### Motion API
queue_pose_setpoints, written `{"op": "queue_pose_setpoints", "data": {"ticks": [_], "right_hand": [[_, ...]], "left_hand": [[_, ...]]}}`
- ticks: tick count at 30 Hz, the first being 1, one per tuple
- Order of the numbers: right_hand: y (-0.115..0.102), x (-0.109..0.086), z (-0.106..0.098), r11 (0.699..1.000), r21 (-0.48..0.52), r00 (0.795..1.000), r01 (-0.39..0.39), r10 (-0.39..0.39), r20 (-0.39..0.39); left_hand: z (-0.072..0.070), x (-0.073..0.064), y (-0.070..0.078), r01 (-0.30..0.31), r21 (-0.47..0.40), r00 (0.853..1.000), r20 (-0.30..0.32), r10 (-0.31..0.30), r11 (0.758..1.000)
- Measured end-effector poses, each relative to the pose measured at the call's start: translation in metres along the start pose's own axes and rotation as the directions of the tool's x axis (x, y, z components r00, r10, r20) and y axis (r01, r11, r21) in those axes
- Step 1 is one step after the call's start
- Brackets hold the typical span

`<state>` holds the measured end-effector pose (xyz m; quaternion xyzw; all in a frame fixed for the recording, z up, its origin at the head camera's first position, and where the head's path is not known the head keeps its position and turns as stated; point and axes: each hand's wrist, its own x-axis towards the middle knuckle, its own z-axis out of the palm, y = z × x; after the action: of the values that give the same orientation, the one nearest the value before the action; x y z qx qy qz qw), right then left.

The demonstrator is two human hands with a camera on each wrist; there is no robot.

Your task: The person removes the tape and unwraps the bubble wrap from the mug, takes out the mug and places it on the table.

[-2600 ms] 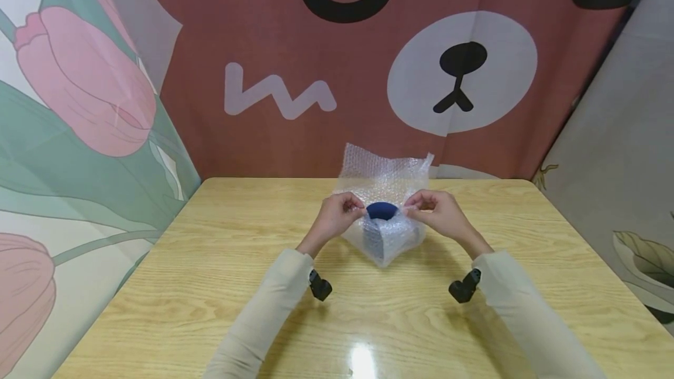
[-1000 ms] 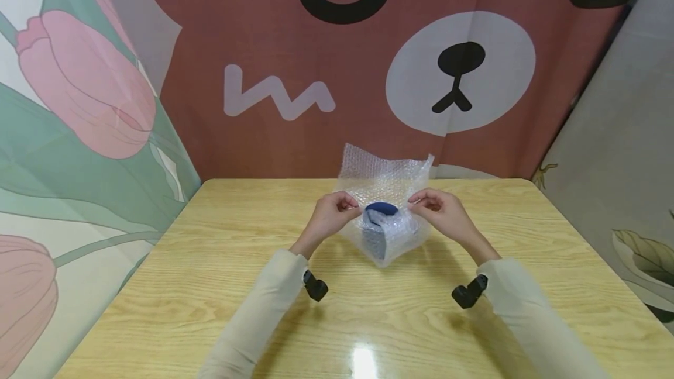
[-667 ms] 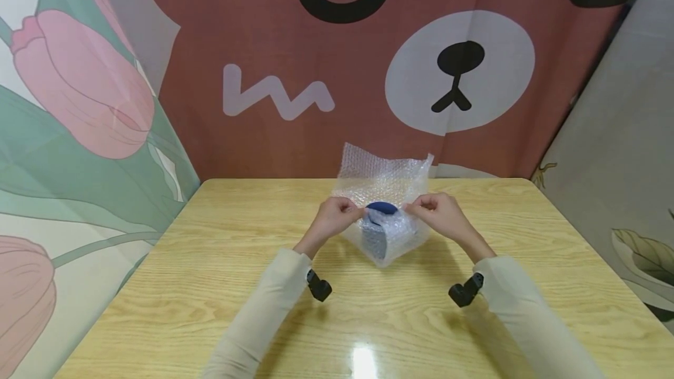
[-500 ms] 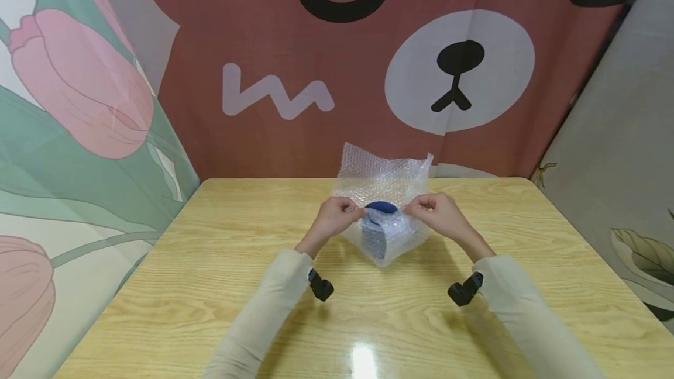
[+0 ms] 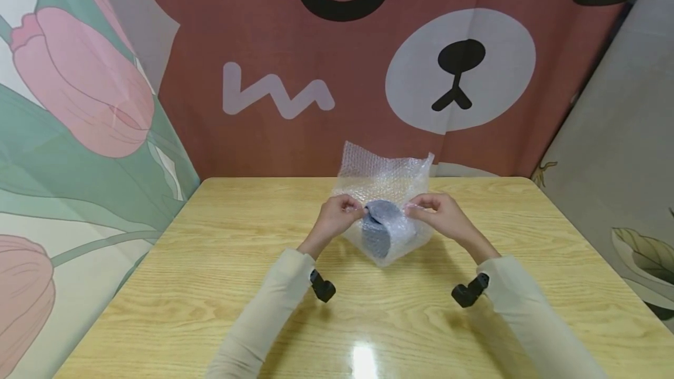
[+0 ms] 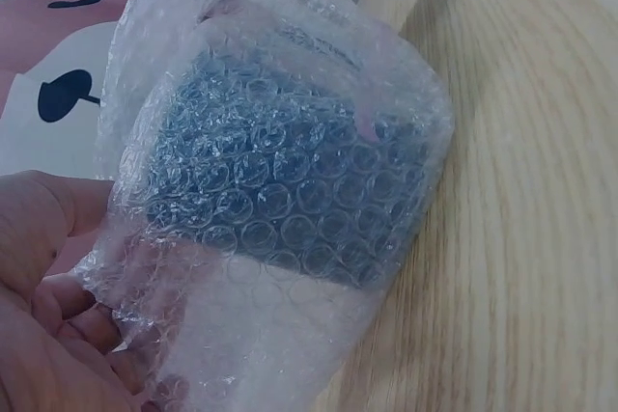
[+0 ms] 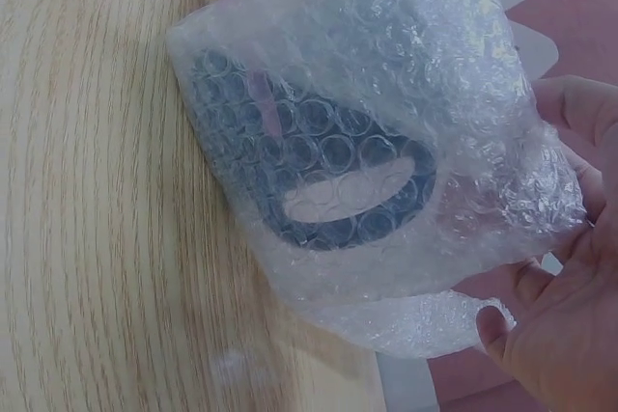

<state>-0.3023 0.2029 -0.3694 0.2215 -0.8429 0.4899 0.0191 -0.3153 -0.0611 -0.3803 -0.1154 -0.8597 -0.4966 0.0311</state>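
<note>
A dark blue mug (image 6: pixel 280 161) stands upright on the table inside a clear bubble wrap sheet (image 5: pixel 387 171). Through the wrap, its looped handle (image 7: pixel 410 209) shows in the right wrist view. A layer of wrap lies over the mug's mouth, while the sheet's back part rises behind it. At the mug's left, my left hand (image 5: pixel 337 216) pinches the wrap between thumb and fingers. My right hand (image 5: pixel 441 214) pinches the wrap on the opposite side, near the rim. In the left wrist view, some left fingers are seen blurred through the plastic.
Under everything is a light wood-grain table (image 5: pixel 237 238). A red curtain (image 5: pixel 274 145) with a bear print hangs just behind the table's back edge. Floral cloths hang at both sides. A black wrist camera (image 5: pixel 322 286) sits on each sleeve.
The wrap's front flap has come up and back over the mug's mouth, whose bare blue inside showed earlier. Both hands parted a little, then came back close to the rim.
</note>
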Motion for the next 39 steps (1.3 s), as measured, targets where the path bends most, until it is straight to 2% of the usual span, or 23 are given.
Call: {"op": "queue_pose_setpoints", "data": {"ticks": [10,17,21,32,39], "right_hand": [[0.002,-0.005,-0.004,0.997,0.082,1.000,0.004,-0.005,0.005],[0.003,-0.010,-0.007,0.987,0.155,0.998,0.041,-0.047,0.039],[0.002,-0.014,-0.007,0.988,0.145,0.998,0.051,-0.057,0.036],[0.001,-0.026,-0.009,0.995,0.064,0.997,0.074,-0.072,-0.032],[0.000,-0.034,-0.009,0.996,0.053,0.995,0.078,-0.074,-0.066]], "left_hand": [[0.006,0.003,-0.001,-0.010,-0.138,1.000,0.016,0.012,0.990],[0.006,0.002,-0.001,-0.017,-0.145,0.999,0.040,0.023,0.989],[0.007,0.001,-0.001,-0.001,-0.132,0.999,0.036,0.005,0.991],[0.009,-0.001,0.000,0.026,-0.155,0.999,0.032,-0.021,0.988],[0.010,-0.002,0.001,0.008,-0.140,1.000,0.008,-0.006,0.990]]}}
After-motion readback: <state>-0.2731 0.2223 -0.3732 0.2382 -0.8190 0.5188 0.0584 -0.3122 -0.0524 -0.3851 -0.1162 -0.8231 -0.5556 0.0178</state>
